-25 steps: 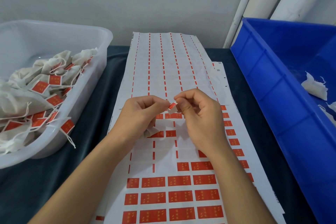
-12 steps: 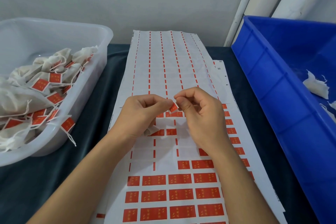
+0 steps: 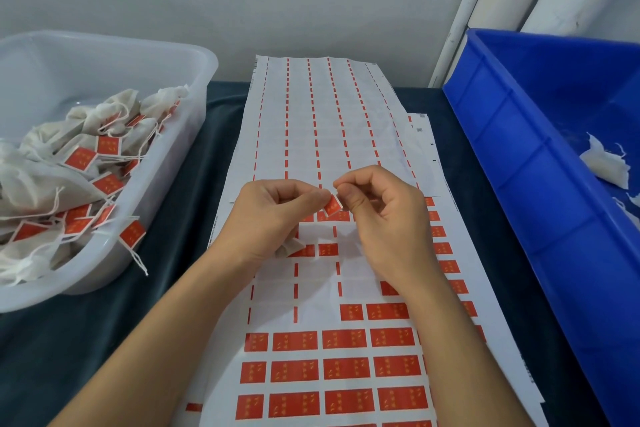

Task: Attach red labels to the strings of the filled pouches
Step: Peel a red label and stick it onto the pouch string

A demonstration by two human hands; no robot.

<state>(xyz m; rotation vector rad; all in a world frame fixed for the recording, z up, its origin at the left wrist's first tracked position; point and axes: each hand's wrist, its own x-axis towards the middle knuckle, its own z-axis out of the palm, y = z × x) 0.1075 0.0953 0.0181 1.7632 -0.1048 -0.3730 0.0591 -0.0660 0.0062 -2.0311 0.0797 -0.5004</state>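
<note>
A single red label (image 3: 333, 205) was pinched between the fingertips of the left hand (image 3: 273, 215) and the right hand (image 3: 384, 215), both held just above the label sheet (image 3: 311, 291); the fingers of each hand were curled narrowly around it, and it could not be told whether a string already lay inside the fold. A small white pouch (image 3: 289, 248) was partly seen tucked under the left hand (most of it was hidden by the palm), so the label was judged to be in the middle of being folded onto that pouch's string.

Progress was judged to be well advanced but unfinished; the white tub (image 3: 194, 135) on the left was seen piled with pouches already carrying red tags on their strings (image 3: 109, 145), and the far part of the sheet had been stripped down to its thin red strips. About 3 full rows of labels (image 3: 343, 367) were counted at the near end, with a few scattered ones beside the hands, so many labels were left to be used. In the blue crate (image 3: 519, 163) on the right, a few white pouches (image 3: 606, 163) were seen without any visible tag; these were presumed to be waiting, though how many remained could not be told, since most of the crate was out of view.
</note>
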